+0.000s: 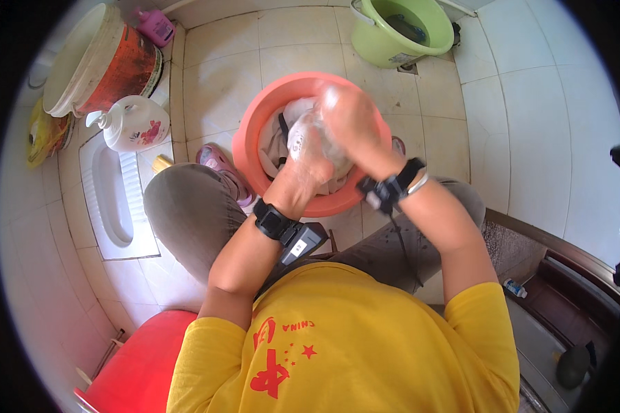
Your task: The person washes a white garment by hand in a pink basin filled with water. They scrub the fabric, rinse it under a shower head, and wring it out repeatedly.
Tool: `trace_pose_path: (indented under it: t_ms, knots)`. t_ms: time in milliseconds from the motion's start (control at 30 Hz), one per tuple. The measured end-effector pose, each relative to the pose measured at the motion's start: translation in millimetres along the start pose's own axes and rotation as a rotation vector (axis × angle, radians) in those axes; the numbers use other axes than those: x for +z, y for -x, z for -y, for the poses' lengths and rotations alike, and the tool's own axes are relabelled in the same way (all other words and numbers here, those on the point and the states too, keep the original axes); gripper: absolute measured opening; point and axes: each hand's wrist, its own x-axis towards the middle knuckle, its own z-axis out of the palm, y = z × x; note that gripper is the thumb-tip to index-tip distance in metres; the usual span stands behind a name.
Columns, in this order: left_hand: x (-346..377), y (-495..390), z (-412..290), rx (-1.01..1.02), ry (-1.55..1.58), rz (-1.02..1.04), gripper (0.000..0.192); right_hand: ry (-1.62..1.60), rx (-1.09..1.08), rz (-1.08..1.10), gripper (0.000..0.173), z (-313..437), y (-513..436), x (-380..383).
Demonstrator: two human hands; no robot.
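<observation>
Over a round pink plastic basin point(318, 206) on the floor, my two hands are close together and covered in white suds. My left hand point(312, 155) is closed on a bunched, soapy white cloth. Pressed against the same bundle from the right is my right hand point(352, 121), blurred, with its fingers curled over the fabric. Pale wet laundry point(271, 142) with dark strips lies in the basin under the hands. Most fingertips are hidden by foam and cloth. Each wrist carries a black strapped device.
A green bucket point(369, 44) holding dark water and something submerged stands at the back right. To the left are a white pump bottle point(137, 124), a large orange-and-white bucket point(106, 67), a pink bottle point(155, 26) and a squat toilet point(116, 201). My knees flank the basin.
</observation>
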Motion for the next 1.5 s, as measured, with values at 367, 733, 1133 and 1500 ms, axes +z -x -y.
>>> trace_pose_path:
  t_ms: [367,733,1133,1500]
  knots:
    - [-43,-21,-1,0.065,-0.029,0.164,0.027,-0.031,-0.209,-0.118,0.020,-17,8,13]
    - [-77,-34,-19,0.095,-0.091,0.667,0.033,0.034,-0.656,-0.125,0.021,15,30,7]
    - [-11,42,-45,0.144,-0.883,0.260,0.040,-0.532,0.163,0.407,0.060,-77,-19,-56]
    - [-6,53,-62,0.306,-0.807,0.216,0.032,-0.574,0.107,0.552,0.064,-55,-2,-88]
